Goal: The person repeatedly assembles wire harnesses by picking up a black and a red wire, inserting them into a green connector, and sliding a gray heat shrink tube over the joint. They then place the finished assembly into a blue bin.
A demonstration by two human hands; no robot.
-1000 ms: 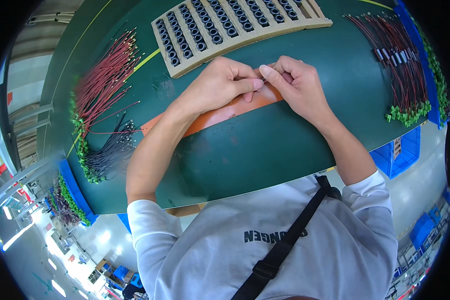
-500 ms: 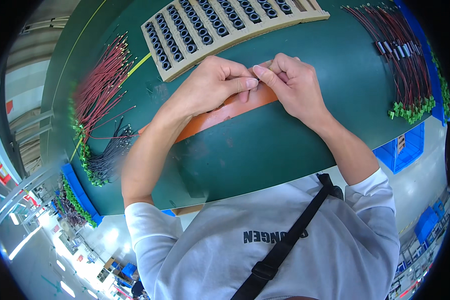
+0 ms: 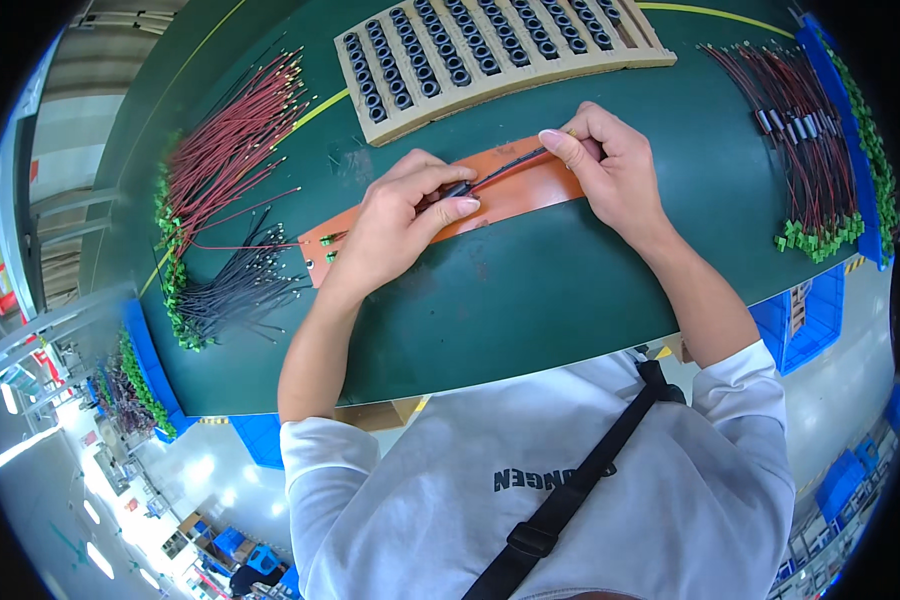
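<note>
My left hand (image 3: 402, 215) pinches a small black ring on a red and black wire pair (image 3: 505, 167) that lies stretched over a long orange strip (image 3: 515, 200) on the green table. My right hand (image 3: 610, 165) holds the far end of the same wires between thumb and fingers. The wires run taut between the two hands. Small green connectors sit at the strip's left end.
A beige tray (image 3: 490, 50) with rows of black rings lies behind the hands. Bundles of red wires (image 3: 235, 150) and black wires (image 3: 235, 290) with green plugs lie at the left. Finished red wire sets (image 3: 805, 140) lie at the right. Blue bins hang off the table edges.
My hands were close together over the strip; they have moved apart, the right one going right, drawing the wires out straight between them.
</note>
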